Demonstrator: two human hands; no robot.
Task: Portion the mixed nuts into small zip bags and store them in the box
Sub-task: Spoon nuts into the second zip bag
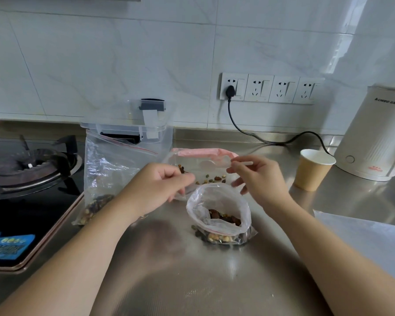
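Steel bench point(169, 281) filled the near part of the view, with both bare forearms reaching forward over it. Just beyond them a small zip bag point(219, 215) sat upright on the bench, its mouth gaping, with dark and pale mixed nuts point(224, 218) in its bottom. Above and behind it the hands worked at a larger clear bag with a pink zip strip point(198, 156), which lay tilted and held a scatter of loose nuts. The left hand point(160, 185) had its fingers curled round that bag's near left edge, gripping the plastic. The right hand point(258, 179) pinched the bag's right corner between thumb and forefinger, the other fingers loosely spread below.

To the left a tall zip bag with a red seal line point(110, 169) stood leaning, nuts heaped in its base. Behind it stood a clear plastic box point(128, 131), its lid raised against the wall. Left of these lay a gas hob point(30, 165). To the right a paper cup point(314, 169) stood near a white kettle point(372, 137), whose black cord ran to a row of wall sockets point(269, 88).
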